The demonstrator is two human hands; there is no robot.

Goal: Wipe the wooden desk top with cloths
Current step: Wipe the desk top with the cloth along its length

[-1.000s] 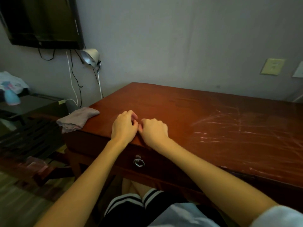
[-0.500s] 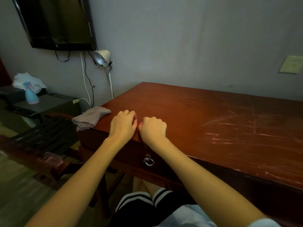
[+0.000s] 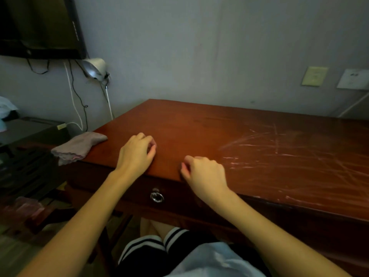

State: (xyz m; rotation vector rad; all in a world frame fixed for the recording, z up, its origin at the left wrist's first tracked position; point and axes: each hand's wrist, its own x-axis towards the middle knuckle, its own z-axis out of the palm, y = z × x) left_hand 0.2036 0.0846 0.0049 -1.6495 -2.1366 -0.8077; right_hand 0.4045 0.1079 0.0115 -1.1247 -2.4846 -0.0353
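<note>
Our left hand (image 3: 137,154) and right hand (image 3: 203,172) rest knuckles-up on the near edge of the wooden desk top (image 3: 199,126). Both have their fingers curled under and hold nothing that we can see, though the palms are hidden from us. A second ago they sat knuckle to knuckle; now they have drawn apart, the right sliding toward 3 o'clock, with bare wood between them. We judge that wiping has not begun, since neither hand has a cloth yet. The one cloth (image 3: 77,148) we can find lies at 9 o'clock from the left hand, near but not touching it. It is a soft, crumpled pinkish-grey rag on the desk's left corner, drooping over the edge. The top is smooth, reddish-brown and glossy under our hands. From 3 o'clock of the right hand it is crossed by pale scratches or streaks (image 3: 279,156); in this dim light they may be dust. At 6 o'clock, below the gap between the hands, a metal ring pull (image 3: 157,196) hangs on the drawer front. At 11 o'clock a silvery lamp (image 3: 93,67) juts out beneath a dark wall-mounted screen (image 3: 40,27).
</note>
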